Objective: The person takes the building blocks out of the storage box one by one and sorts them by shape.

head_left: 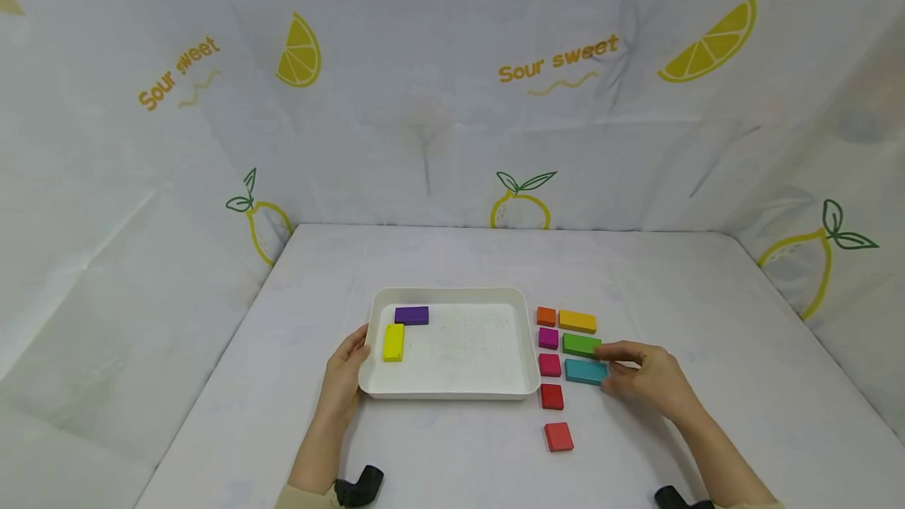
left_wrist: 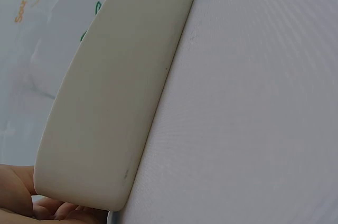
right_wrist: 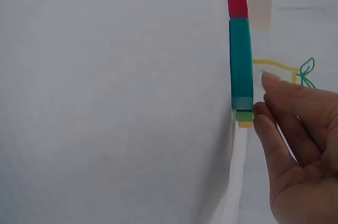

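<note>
My left hand grips the left side of the white tray; in the left wrist view its fingers curl round a corner of the tray wall. Inside the tray, a purple block lies above an upright-set yellow block. Over on the right, my right hand is at the right ends of a green block and a teal block. Its thumb and fingers are spread apart with nothing pinched between them. Whether a fingertip touches either block I cannot tell.
An amber block lies beyond the green one. Left of these runs a column of small blocks: orange, magenta, pink-red, red and light red. A white cloth covers the table.
</note>
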{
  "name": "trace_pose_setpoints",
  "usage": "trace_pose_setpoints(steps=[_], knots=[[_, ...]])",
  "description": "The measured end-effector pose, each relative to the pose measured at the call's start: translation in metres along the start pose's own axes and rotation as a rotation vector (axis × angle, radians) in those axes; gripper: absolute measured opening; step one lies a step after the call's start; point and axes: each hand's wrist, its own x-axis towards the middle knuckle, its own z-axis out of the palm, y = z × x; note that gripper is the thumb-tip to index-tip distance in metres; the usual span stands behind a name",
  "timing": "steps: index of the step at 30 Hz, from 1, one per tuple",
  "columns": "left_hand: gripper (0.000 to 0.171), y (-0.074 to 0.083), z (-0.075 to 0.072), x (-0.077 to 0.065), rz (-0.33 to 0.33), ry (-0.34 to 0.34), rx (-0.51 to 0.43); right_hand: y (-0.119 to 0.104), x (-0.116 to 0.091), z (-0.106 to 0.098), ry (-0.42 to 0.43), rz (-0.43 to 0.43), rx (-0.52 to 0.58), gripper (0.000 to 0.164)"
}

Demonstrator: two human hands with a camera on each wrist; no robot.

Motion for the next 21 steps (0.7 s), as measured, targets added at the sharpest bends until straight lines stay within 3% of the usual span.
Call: trace_pose_setpoints(steps=[10, 21], knots=[[0.049, -0.001, -0.001, -0.001, 0.005, 0.004, 0.000, -0.044, 0.005, -0.001, -0.025, -0.058, 0.176, 0.044], [0.050, 0.001, 0.000, -0.001, 0.006, 0.003, 0.009, -0.116, 0.026, 0.046, -0.100, -0.188, 0.467, 0.044]])
